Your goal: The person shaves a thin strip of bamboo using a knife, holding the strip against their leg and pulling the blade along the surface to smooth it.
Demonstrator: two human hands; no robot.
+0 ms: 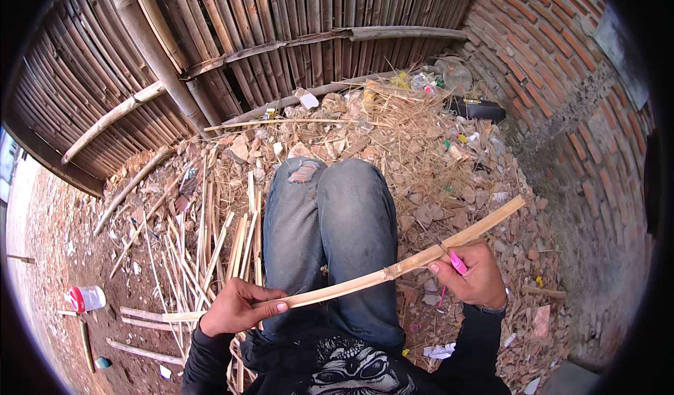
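Bamboo strip (354,283): long, pale, slightly bowed; runs across over the person's lap, R end higher in view & past the R hand; darker node abt mid-length, btwn hands.
L hand (242,309): thumb & fingers pinching strip nr lower L stretch; pale piece also sticks out L of the wrist, can't tell if same strip.
R hand (474,274): fingers closed round pink-handled knife (458,262), thumb at strip's near edge; dark band on wrist.
Blade: thin, dark, crosses strip just R of node; depth of cut can't tell.
Jeans (326,219): blue, worn, knees together, rip at L knee; strip passes over thighs, contact unclear.
Cut strips (210,244): loose pile on ground (428,191), L of legs, pointing various ways.
Ground, L edge: clear tub w/ red lid (86,299), on its side, well apart from pile.
Ground, far edge: dry straw (393,111) & rubble along bamboo wall (281,16).
Ground, far R corner: black object (477,109) nr brick wall (562,58), bits of litter beside.
Ground, near edge: crumpled white scrap (439,351), by R forearm.
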